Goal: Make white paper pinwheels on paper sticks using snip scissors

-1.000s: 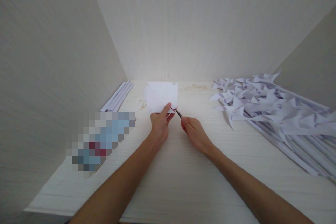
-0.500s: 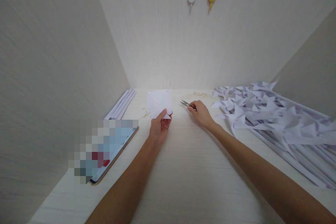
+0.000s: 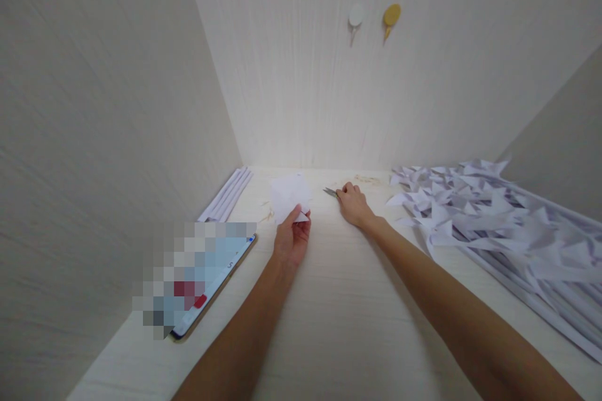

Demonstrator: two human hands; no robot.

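My left hand [image 3: 292, 235] pinches the lower corner of a white square of paper [image 3: 288, 193], thumb on top and fingers beneath. The sheet shows a slit near the thumb. To its right, my right hand [image 3: 352, 203] is closed round a small pair of scissors [image 3: 331, 192], whose slightly parted blades point left toward the paper without touching it. Most of the scissors' handles are hidden in my fingers.
White paper pinwheels [image 3: 470, 200] on rolled paper sticks are piled at the right. More paper rolls [image 3: 228, 194] lie at the back left, behind a phone [image 3: 214, 285], partly blurred. Brownish scraps [image 3: 367, 180] lie near the back wall. Two hooks, white [image 3: 356, 15] and yellow [image 3: 392, 15], are on that wall.
The view has tilted up, so everything sits lower and a little farther right in the picture. My right hand has turned, hiding more of the scissors' handles; the paper stays in my left hand.
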